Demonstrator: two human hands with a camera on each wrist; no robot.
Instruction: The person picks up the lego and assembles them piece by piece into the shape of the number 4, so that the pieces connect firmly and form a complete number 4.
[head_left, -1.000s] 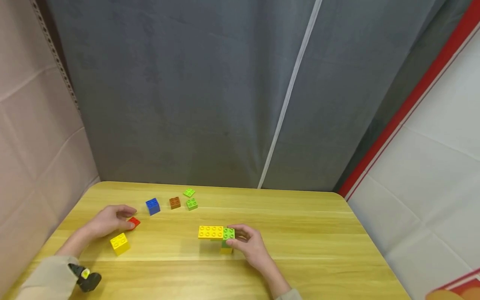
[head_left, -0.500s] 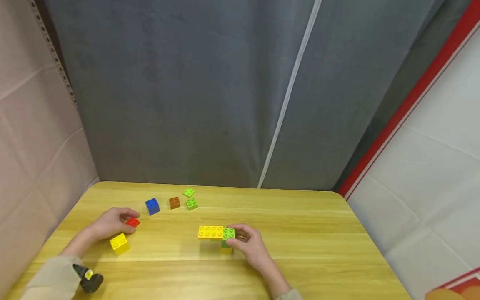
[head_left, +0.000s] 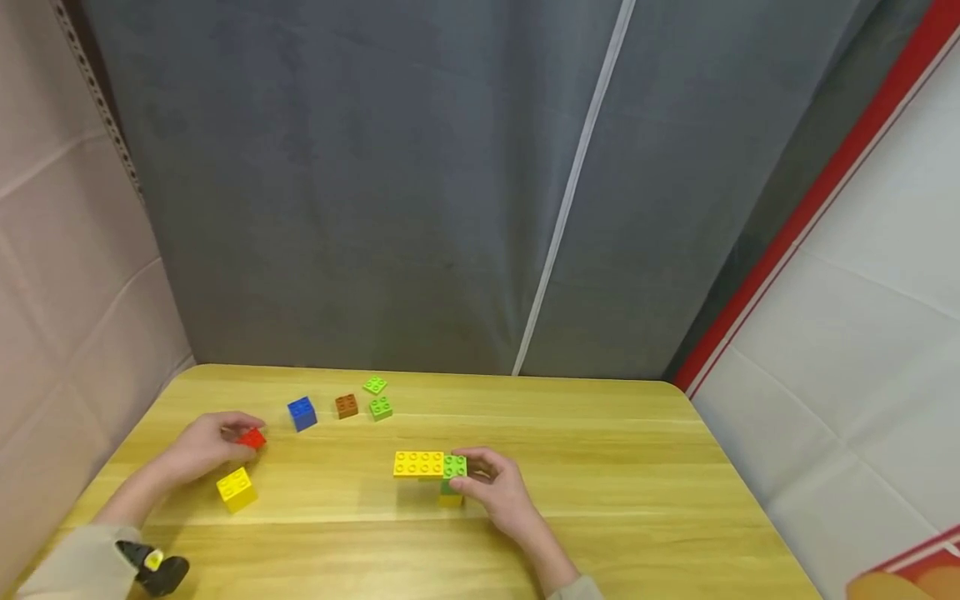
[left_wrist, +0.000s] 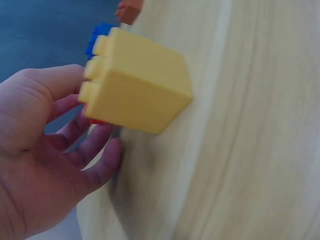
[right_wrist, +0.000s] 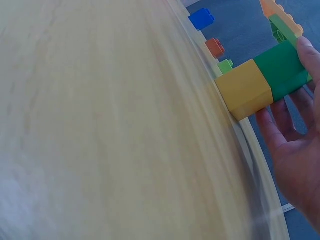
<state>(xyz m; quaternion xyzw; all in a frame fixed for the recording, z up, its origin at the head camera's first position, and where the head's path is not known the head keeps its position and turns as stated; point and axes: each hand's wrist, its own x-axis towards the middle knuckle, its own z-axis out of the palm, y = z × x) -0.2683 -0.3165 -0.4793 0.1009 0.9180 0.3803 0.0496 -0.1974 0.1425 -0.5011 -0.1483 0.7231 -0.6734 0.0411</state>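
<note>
At the left of the head view, my left hand (head_left: 206, 446) pinches a small red brick (head_left: 253, 438) between thumb and fingers. Just in front of that hand stands a yellow brick (head_left: 237, 490); in the left wrist view, this yellow brick (left_wrist: 145, 80) hides most of the red one. Right of the table's middle, my right hand (head_left: 501, 492) grips a stack by its sides, thumb at the near face. The stack has a yellow brick (right_wrist: 245, 90) at the bottom, a dark green brick (right_wrist: 281, 69) above, and a light green brick (head_left: 454, 466) on top. A long yellow brick (head_left: 418, 464) juts out leftward.
Along the back of the wooden table (head_left: 600, 467) lie a blue brick (head_left: 302, 413), a brown brick (head_left: 347, 406), a light green brick (head_left: 381, 407) and a flat light green piece (head_left: 375, 385). A grey curtain (head_left: 375, 208) hangs behind the table.
My left hand has closed further on the red brick and shifted it slightly left and back; the brick is now tilted. The right hand keeps its hold on the stack.
</note>
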